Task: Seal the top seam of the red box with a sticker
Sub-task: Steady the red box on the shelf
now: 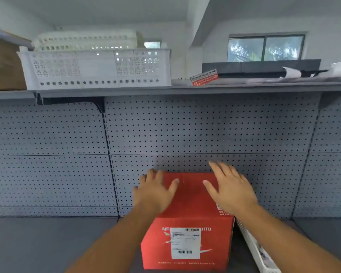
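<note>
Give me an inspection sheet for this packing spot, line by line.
Surface: grey shelf, bare at left.
Job's things: red box closed, seam unsealed; red sticker on upper shelf.
Clutter: white baskets, cardboard box, white tray beside the box.
Grippers: left hand and right hand open, flat over the box top.
Cables: nothing seen.
Surroundings: pegboard, window.

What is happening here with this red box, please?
A person presses both open hands on top of the red box on a grey shelf: left hand and right hand, either side of the centre seam. No sticker covers the seam yet. A red sticker lies on the upper shelf.
</note>
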{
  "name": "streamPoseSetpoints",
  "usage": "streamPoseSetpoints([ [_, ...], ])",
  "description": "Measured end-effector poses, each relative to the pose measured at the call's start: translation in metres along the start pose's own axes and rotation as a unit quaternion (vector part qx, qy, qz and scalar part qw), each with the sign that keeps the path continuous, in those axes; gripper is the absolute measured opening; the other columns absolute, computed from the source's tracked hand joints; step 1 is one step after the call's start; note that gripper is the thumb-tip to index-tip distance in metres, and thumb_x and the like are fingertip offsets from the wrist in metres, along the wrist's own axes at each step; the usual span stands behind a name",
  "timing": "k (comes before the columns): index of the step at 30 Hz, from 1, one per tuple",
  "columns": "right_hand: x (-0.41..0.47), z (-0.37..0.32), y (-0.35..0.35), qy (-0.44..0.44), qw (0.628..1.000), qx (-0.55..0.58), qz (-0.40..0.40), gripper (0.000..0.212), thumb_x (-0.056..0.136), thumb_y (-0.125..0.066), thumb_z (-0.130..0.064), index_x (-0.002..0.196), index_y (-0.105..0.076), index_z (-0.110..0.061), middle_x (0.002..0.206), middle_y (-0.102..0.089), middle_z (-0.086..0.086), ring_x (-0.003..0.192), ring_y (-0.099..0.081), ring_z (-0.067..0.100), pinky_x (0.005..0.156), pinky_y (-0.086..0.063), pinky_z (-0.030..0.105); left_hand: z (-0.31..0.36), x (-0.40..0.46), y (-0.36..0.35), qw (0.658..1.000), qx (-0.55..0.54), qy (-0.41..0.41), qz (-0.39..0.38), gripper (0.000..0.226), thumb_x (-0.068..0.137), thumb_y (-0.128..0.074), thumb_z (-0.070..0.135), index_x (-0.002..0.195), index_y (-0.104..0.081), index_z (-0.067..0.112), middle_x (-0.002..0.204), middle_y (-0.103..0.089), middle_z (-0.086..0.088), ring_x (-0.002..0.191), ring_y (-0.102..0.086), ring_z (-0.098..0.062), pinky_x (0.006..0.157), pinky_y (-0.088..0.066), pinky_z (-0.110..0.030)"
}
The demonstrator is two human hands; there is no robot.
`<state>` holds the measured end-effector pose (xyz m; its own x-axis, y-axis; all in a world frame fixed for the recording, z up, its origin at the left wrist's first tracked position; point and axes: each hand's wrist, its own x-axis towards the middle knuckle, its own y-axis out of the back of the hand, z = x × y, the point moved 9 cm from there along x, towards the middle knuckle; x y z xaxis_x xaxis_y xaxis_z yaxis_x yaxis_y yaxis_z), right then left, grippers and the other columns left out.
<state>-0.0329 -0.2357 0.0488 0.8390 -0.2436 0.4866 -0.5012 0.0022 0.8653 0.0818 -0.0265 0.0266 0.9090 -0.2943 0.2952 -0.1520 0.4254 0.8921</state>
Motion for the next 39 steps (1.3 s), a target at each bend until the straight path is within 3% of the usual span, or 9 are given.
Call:
streamPoseSetpoints([
  [8,0.01,0.021,-0.066,-0.052,0.998,0.011,-0.039,0.064,0.099,-0.025,-0.064,0.155,-0.031,-0.032,0.152,-0.05,-0.003,0.138,-0.045,0.02,0.11,-0.043,0.047,-0.046,0.035,-0.055,0.996,-0.006,0.009,-0.085,0.088,0.077,-0.019,0.089,0.145,-0.037,0.036,0.163,-0.024,0.0,0.144,-0.025,-0.031,0.107,-0.036,-0.063],
  [14,0.002,0.032,-0.083,-0.072,0.994,0.057,-0.066,0.066,0.097,-0.02,-0.067,0.147,-0.044,-0.031,0.143,-0.056,-0.006,0.13,-0.049,0.018,0.108,-0.043,0.042,-0.054,0.035,-0.077,0.991,-0.043,-0.008,-0.125,0.079,0.08,-0.028,0.086,0.146,-0.034,0.041,0.158,-0.023,0.008,0.135,-0.039,-0.031,0.101,-0.045,-0.054],
  [21,-0.032,0.046,-0.082,0.024,0.984,0.134,-0.115,0.062,0.095,-0.028,-0.073,0.129,-0.063,-0.034,0.129,-0.056,-0.024,0.122,-0.048,-0.001,0.107,-0.037,0.026,-0.054,0.038,-0.083,0.991,-0.068,-0.02,-0.114,0.069,0.088,-0.039,0.075,0.147,-0.033,0.039,0.159,-0.023,0.01,0.133,-0.04,-0.032,0.102,-0.045,-0.051],
  [26,-0.049,0.053,-0.073,0.09,0.98,0.13,-0.119,0.044,0.093,-0.053,-0.065,0.124,-0.066,-0.036,0.125,-0.056,-0.025,0.124,-0.049,0.0,0.106,-0.034,0.024,-0.057,0.036,-0.087,0.991,-0.071,-0.01,-0.109,0.069,0.087,-0.038,0.077,0.147,-0.032,0.041,0.159,-0.023,0.009,0.135,-0.039,-0.033,0.104,-0.044,-0.052],
  [30,-0.047,0.054,-0.072,0.128,0.979,0.116,-0.111,0.041,0.092,-0.057,-0.067,0.118,-0.068,-0.037,0.121,-0.059,-0.025,0.12,-0.049,-0.002,0.106,-0.033,0.021,-0.058,0.037,-0.087,0.993,-0.068,-0.005,-0.095,0.067,0.087,-0.04,0.076,0.145,-0.035,0.042,0.158,-0.026,0.01,0.131,-0.043,-0.032,0.101,-0.046,-0.052],
  [39,-0.034,0.053,-0.071,0.19,0.971,0.111,-0.091,0.029,0.09,-0.067,-0.06,0.104,-0.074,-0.035,0.108,-0.066,-0.022,0.105,-0.058,0.004,0.093,-0.049,0.034,-0.062,0.037,-0.09,0.993,-0.081,0.006,-0.088,0.065,0.086,-0.042,0.077,0.144,-0.037,0.046,0.156,-0.028,0.013,0.134,-0.042,-0.031,0.103,-0.045,-0.054],
])
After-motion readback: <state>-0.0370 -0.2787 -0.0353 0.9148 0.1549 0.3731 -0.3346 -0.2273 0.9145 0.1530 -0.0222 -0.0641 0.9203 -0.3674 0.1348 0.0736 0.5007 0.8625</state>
